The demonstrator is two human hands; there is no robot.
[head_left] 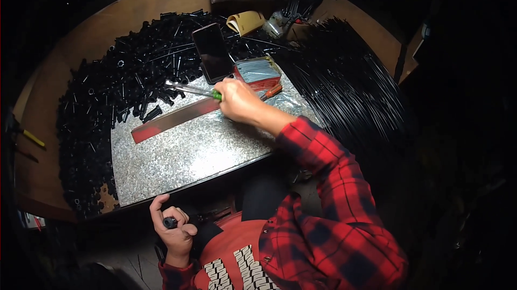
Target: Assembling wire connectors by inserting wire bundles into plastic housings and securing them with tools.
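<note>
My right hand [239, 100] is closed round a tool with a green end at its grip and a slim metal shaft [195, 90], which looks like a screwdriver. Its shaft points left, over the edge of a heap of small black tubular parts [156, 64]. Beneath that hand lies a long reddish-brown flat bar [172, 121], slanting across the speckled grey work plate [167, 169]. Lower down, in front of the table edge, my left hand [176, 236] grips a short black tubular part [170, 222], index finger raised.
A dark phone [211, 53] leans behind my right hand. Beside it stands a red box of thin pale strips [258, 72], with an orange-handled tool [272, 92] in front. Long black rods [355, 85] pile up on the right. Yellow-handled pliers [32, 138] are at far left.
</note>
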